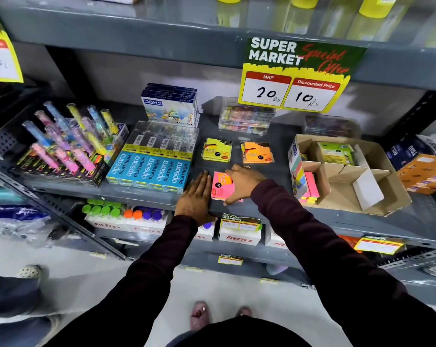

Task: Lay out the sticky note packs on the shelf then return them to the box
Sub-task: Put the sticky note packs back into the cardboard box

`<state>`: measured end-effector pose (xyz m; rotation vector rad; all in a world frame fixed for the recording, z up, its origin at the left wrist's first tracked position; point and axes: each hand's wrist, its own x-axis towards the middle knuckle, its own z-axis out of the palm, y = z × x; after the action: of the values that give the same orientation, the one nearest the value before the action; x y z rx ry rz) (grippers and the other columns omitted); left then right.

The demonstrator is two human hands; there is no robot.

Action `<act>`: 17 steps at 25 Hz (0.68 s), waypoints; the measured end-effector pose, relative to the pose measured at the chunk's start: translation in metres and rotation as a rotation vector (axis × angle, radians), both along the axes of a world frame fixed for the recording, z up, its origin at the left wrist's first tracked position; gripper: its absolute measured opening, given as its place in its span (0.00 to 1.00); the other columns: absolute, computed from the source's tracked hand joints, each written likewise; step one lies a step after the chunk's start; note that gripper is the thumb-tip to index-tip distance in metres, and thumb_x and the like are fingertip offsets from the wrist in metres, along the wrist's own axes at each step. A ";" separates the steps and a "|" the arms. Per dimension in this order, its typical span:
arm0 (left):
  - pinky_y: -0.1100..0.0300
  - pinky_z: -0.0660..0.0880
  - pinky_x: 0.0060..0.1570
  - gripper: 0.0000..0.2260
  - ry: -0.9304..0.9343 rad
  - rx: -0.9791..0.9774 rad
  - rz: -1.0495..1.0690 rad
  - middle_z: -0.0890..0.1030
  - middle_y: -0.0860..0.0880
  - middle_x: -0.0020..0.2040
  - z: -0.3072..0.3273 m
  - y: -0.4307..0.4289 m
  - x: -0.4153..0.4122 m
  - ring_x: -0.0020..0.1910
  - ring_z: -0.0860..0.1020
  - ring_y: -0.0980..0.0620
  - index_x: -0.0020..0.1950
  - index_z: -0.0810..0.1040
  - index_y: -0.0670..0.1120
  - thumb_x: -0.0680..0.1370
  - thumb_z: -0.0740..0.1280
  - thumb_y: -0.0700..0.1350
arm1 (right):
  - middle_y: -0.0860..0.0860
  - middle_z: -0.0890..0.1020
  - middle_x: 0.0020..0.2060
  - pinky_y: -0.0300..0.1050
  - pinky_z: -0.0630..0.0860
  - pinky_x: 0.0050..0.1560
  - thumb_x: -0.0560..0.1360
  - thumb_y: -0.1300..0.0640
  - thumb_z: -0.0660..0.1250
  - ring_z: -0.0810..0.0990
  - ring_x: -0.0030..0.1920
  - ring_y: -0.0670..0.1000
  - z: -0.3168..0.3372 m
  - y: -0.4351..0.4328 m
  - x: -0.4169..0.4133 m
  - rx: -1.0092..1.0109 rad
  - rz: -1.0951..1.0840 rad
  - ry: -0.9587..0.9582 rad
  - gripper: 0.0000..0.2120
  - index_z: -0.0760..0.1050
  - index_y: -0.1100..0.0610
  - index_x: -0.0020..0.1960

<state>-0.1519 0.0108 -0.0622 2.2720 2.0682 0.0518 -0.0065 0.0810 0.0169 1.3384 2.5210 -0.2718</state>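
Note:
A pink sticky note pack [221,187] lies flat near the front edge of the grey shelf [274,209]. My right hand [242,182] curls over its right side, thumb at the near edge and fingers at the far edge. My left hand [195,196] lies flat on the shelf, fingers straight, touching the pack's left side. Behind them a yellow pack [216,150] and an orange pack [257,152] lie side by side. To the right stands the open cardboard box [377,196] with dividers, holding a green pack [335,152] and pink and yellow notes [310,187].
Blue apsara pencil boxes [149,170] sit just left of my left hand, with a rack of coloured pens [69,144] further left. A price sign [294,76] hangs from the shelf above. Clear packs [245,120] stand at the back. Bottles fill the shelf below.

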 end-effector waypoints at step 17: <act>0.47 0.59 0.69 0.51 0.003 0.085 -0.040 0.60 0.37 0.73 -0.015 0.002 -0.005 0.71 0.61 0.40 0.72 0.55 0.35 0.60 0.79 0.54 | 0.63 0.82 0.56 0.49 0.75 0.56 0.66 0.44 0.74 0.80 0.57 0.61 0.061 -0.046 0.190 0.243 -1.064 0.310 0.31 0.75 0.61 0.63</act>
<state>-0.1566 0.0132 -0.0776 2.3626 2.0595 0.1363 0.1838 0.0350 0.0782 2.8169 1.8045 -0.3930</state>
